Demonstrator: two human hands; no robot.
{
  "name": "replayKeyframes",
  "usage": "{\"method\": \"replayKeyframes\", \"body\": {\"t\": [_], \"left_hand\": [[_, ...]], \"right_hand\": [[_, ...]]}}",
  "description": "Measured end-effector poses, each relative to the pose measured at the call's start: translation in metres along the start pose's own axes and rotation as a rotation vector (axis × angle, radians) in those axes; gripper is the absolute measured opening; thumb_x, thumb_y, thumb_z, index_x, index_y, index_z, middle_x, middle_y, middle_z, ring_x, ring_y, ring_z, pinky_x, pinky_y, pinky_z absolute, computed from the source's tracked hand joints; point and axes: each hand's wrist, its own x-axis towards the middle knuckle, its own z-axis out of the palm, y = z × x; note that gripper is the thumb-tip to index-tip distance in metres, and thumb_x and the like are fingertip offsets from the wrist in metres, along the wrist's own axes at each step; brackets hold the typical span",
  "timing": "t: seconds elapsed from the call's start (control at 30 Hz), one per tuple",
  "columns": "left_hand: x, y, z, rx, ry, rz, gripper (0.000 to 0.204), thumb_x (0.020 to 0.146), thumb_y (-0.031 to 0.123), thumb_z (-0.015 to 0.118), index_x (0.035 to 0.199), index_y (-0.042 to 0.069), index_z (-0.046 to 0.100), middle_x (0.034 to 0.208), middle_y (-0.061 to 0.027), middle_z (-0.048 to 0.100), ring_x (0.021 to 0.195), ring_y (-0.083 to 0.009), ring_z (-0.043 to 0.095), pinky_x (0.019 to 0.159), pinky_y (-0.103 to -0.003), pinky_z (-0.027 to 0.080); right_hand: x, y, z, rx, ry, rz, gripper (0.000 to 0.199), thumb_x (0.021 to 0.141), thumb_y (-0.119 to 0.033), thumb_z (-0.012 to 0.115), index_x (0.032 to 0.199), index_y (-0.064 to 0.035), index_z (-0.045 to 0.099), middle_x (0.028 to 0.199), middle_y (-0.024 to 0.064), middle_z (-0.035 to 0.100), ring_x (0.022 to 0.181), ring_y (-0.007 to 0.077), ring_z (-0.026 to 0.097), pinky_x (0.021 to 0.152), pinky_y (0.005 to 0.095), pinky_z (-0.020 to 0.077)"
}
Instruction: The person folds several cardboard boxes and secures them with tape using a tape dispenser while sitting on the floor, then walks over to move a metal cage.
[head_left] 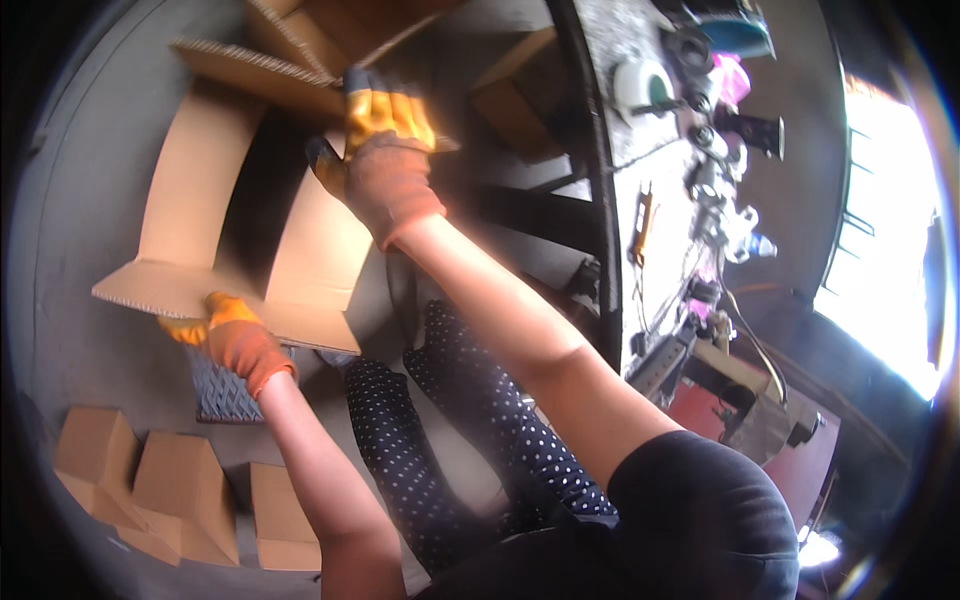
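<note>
An open cardboard box (195, 180) stands before me with its flaps spread and its inside dark. My left hand (240, 340), in an orange and yellow work glove, is closed on the near flap, thumb on top and fingers beneath. At the box's far right, my right hand (390, 165) wears the same kind of glove with dark fingertips. Its fingers bend over the far flap (250, 78), and its thumb stands over the opening. Motion blurs this hand, and its exact contact with the flap is partly hidden.
Below the near flap is a grey woven-looking stool or crate (225, 390). Several smaller cartons (185, 480) lie at lower left. More cardboard (300, 35) is at the far side. A cluttered workbench (625, 270) with tools and cables runs along the right; another box (525, 95) sits beside it.
</note>
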Motion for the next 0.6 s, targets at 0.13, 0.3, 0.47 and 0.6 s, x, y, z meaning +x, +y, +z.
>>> {"method": "replayKeyframes", "body": {"t": [0.13,0.3,0.47,0.6], "left_hand": [[0.005,0.017,0.026,0.362,0.025,0.192,0.058,0.086,0.022,0.059,0.132,-0.003,0.031,0.117,-0.0223,0.053,0.104,-0.0322,0.054,0.089,-0.037,0.043],[0.011,0.006,0.075,0.483,-0.028,0.347,0.064,0.089,0.047,0.046,0.131,-0.001,0.038,0.134,-0.0258,0.039,0.123,-0.0382,0.037,0.101,-0.045,0.031],[0.032,-0.067,0.101,0.879,-0.179,0.444,0.067,0.089,0.059,0.033,0.142,0.019,0.028,0.145,-0.0205,0.025,0.134,-0.0366,0.020,0.106,-0.049,0.022],[0.028,-0.043,0.073,1.054,-0.283,0.524,0.062,0.091,0.048,0.037,0.142,0.014,0.027,0.142,-0.0251,0.027,0.130,-0.0422,0.026,0.108,-0.046,0.021]], "right_hand": [[-0.020,0.004,0.002,0.031,-0.093,-0.060,0.051,0.073,-0.024,0.062,0.119,-0.0057,0.051,0.110,0.0138,0.057,0.100,0.0306,0.055,0.092,0.0406,0.0401],[-0.048,0.006,0.018,0.224,-0.648,-0.061,0.046,0.086,-0.019,0.044,0.132,-0.0152,0.042,0.140,0.0078,0.039,0.130,0.0256,0.036,0.108,0.0439,0.0245],[-0.122,0.047,0.100,-0.106,-0.790,-0.276,0.037,0.093,-0.034,0.027,0.123,-0.0310,0.049,0.140,-0.0063,0.039,0.128,0.0162,0.038,0.109,0.0423,0.0224],[-0.036,0.082,-0.014,-0.170,-0.269,-0.167,0.017,0.087,-0.022,0.044,0.095,-0.0216,0.060,0.091,0.0040,0.059,0.095,0.0200,0.055,0.092,0.0415,0.0403]]}}
